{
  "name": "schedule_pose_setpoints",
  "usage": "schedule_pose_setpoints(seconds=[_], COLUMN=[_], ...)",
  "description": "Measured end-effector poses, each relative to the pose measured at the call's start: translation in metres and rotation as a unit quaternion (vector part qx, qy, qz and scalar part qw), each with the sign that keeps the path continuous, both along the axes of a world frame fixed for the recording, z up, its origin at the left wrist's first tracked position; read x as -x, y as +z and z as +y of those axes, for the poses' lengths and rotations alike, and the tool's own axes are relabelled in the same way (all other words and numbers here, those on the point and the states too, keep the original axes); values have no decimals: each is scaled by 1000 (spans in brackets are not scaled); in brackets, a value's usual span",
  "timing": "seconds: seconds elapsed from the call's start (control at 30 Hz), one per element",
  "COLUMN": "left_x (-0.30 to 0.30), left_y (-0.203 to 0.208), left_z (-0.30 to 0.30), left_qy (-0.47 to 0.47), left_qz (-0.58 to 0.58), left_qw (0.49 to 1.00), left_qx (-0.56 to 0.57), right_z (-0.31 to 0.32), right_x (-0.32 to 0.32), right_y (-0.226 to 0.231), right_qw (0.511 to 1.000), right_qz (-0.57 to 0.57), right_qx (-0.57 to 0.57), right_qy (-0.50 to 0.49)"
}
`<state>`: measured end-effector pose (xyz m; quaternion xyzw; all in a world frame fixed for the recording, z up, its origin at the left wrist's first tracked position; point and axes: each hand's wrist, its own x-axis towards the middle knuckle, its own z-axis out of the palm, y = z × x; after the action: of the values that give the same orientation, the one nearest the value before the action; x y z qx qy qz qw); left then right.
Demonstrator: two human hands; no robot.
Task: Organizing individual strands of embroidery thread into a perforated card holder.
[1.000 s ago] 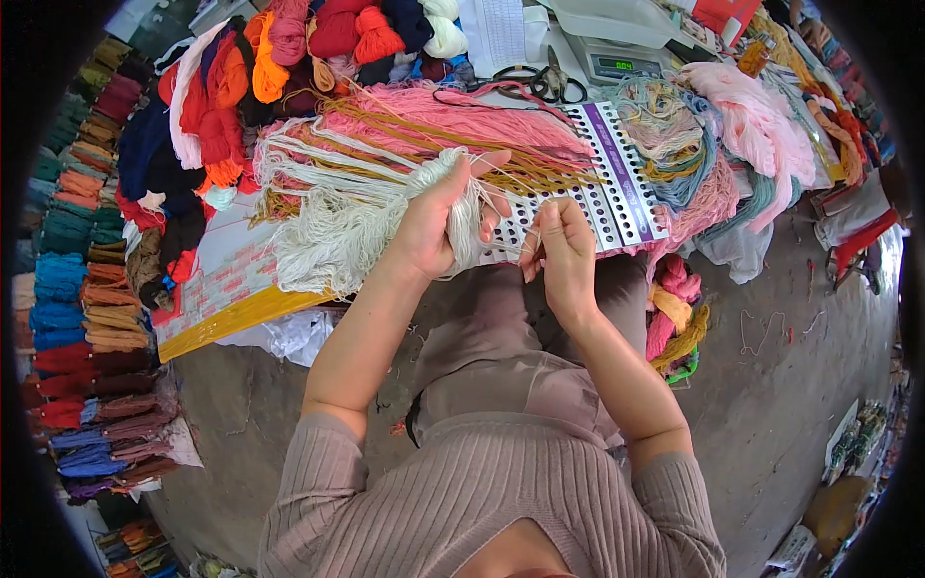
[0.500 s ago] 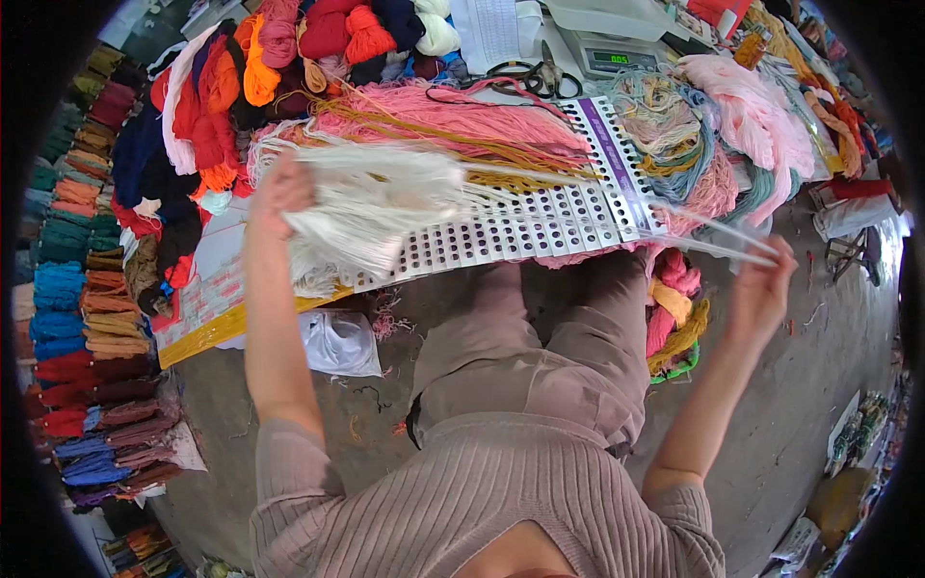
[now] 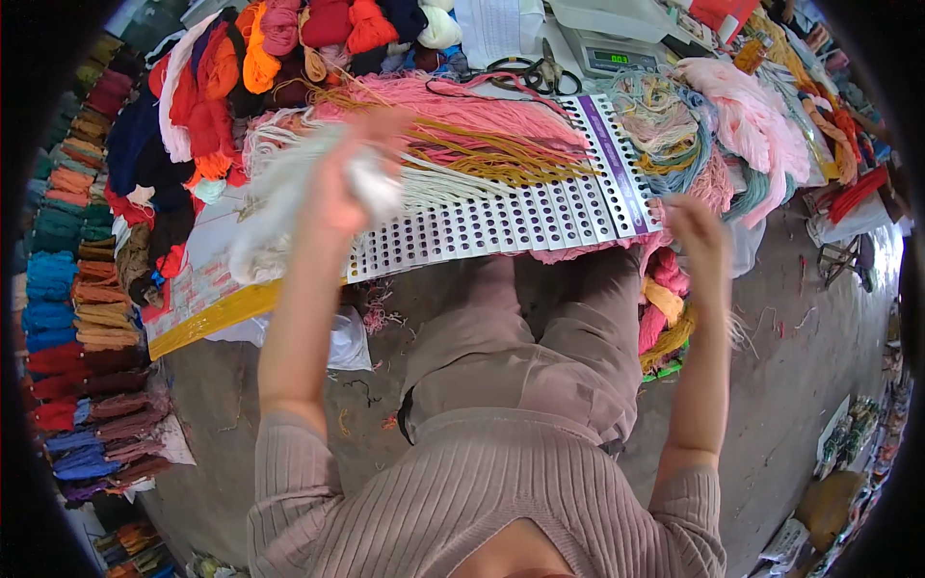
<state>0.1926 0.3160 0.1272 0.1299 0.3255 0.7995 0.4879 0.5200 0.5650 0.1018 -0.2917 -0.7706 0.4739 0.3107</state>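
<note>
My left hand (image 3: 355, 178), smeared by motion, is closed round a bunch of white yarn (image 3: 279, 193) that spills over its left side. Beneath it lie white perforated cards (image 3: 482, 231), overlapped in a row, with a purple-striped one (image 3: 617, 159) at the right end. White, mustard (image 3: 520, 169) and pink strands (image 3: 453, 111) run across the cards. By the right end of the cards is my right hand (image 3: 699, 231), its fingers blurred. Loose white strands (image 3: 740, 332) hang beside the right wrist; whether that hand holds them is unclear.
Skeins of red and orange yarn (image 3: 217, 116) pile up at the back left. Scissors (image 3: 535, 72) and a digital scale (image 3: 607, 53) are at the back. Pale pink yarn (image 3: 752, 116) and multicoloured yarn (image 3: 665, 116) lie right. A wall of skeins (image 3: 58, 289) lines the far left.
My left hand has moved right with the white yarn. My right hand has come in leftward to the card end, and the white strands stretched between the hands no longer show.
</note>
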Motion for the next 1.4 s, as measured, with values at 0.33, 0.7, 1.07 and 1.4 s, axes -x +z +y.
schedule_pose_setpoints(seconds=[0.33,0.7,1.07,1.4], left_x=[-86,-85,-59,-8], left_y=[-57,-86,-97,-15], left_z=[80,120,93,62], left_qy=[-209,-174,-127,-176], left_qz=[-66,119,229,5], left_qw=[936,906,886,981], left_qx=[274,368,383,85], right_z=[-18,-7,-13,-19], right_x=[110,123,113,111], right_y=[-71,-78,-77,-77], right_qw=[981,980,971,977], right_qz=[-105,-131,-179,-175], right_qx=[79,77,66,20], right_qy=[140,129,144,122])
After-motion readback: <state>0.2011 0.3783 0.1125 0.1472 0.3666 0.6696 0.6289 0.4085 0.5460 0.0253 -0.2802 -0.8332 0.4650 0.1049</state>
